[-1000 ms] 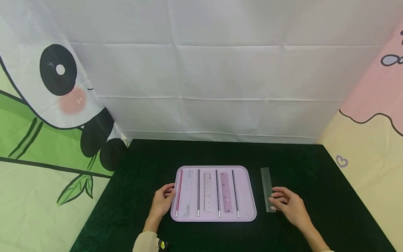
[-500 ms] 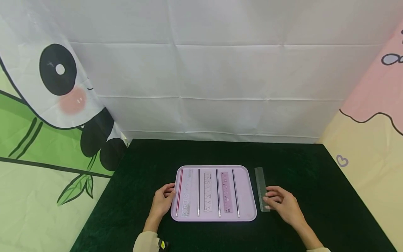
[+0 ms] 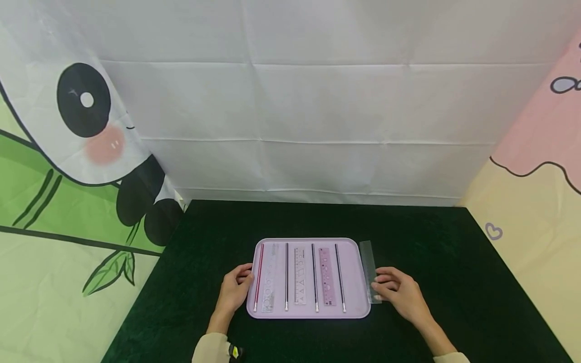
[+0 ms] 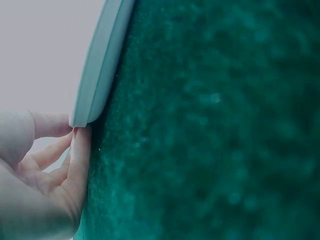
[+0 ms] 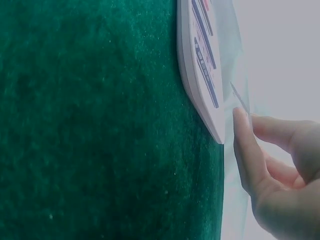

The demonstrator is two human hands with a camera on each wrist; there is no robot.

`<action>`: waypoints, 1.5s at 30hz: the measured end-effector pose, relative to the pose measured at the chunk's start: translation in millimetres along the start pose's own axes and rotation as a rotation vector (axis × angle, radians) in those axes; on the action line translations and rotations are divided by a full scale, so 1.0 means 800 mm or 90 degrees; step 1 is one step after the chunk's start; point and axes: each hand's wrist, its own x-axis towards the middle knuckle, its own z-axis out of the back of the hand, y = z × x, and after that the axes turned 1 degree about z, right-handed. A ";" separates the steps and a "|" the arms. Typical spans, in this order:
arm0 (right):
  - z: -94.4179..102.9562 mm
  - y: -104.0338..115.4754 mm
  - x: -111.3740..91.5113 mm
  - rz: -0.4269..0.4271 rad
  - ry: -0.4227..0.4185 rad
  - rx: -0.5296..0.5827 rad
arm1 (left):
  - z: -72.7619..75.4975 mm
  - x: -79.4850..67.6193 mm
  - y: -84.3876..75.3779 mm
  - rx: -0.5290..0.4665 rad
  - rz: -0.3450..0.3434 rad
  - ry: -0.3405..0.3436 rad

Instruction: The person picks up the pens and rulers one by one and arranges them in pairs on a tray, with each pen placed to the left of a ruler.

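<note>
A pale pink tray (image 3: 354, 282) holds pencils and rulers laid in an alternating row. My left hand (image 3: 236, 290) grips the tray's left rim. In the left wrist view, thumb and fingertips meet at the tray edge (image 4: 95, 75). My right hand (image 3: 401, 292) pinches a clear ruler (image 3: 368, 259) by its right long edge, near the lower end. The ruler overlaps the tray's right rim in the head view. In the right wrist view it appears as a thin sliver (image 5: 239, 96) between thumb and fingers, raised above the tabletop.
On the tray lie a red pencil (image 3: 258, 277), several dark pencils including one at right (image 3: 340, 277), two clear stencil rulers (image 3: 299, 277) and a pink ruler (image 3: 326, 277). A dark green cloth (image 3: 317, 343) covers the table. A white curtain (image 3: 317, 166) hangs behind.
My right hand has carried the clear ruler leftward, from a spot apart from the tray to over its right rim. The left hand and tray have stayed in place.
</note>
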 end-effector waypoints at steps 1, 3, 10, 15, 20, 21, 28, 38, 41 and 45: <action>-0.001 0.000 0.000 -0.001 0.001 0.001 | 0.000 0.000 0.000 -0.001 0.000 0.000; -0.003 0.000 0.001 -0.001 0.003 0.004 | 0.000 0.001 0.000 -0.003 0.003 -0.001; -0.013 -0.002 0.003 0.010 0.011 0.020 | -0.003 0.004 0.002 -0.002 -0.001 -0.010; -0.019 -0.001 0.004 0.005 0.016 0.014 | -0.003 0.004 0.004 -0.003 0.003 -0.011; -0.025 -0.003 0.005 -0.005 0.018 0.004 | -0.004 0.003 0.003 -0.005 0.015 -0.005; -0.026 -0.004 0.005 -0.006 0.018 0.003 | -0.004 0.002 0.003 -0.004 0.016 -0.004; -0.032 -0.004 0.009 -0.001 0.019 -0.006 | -0.004 0.003 0.004 -0.005 0.013 -0.004; -0.038 -0.001 0.014 0.015 0.017 -0.010 | -0.004 0.003 0.005 -0.006 0.008 -0.006; -0.039 0.003 0.014 0.024 0.014 -0.019 | -0.004 0.002 0.005 -0.007 0.007 -0.006; -0.040 0.007 0.014 0.028 0.015 -0.033 | -0.003 0.002 0.004 -0.007 0.010 -0.003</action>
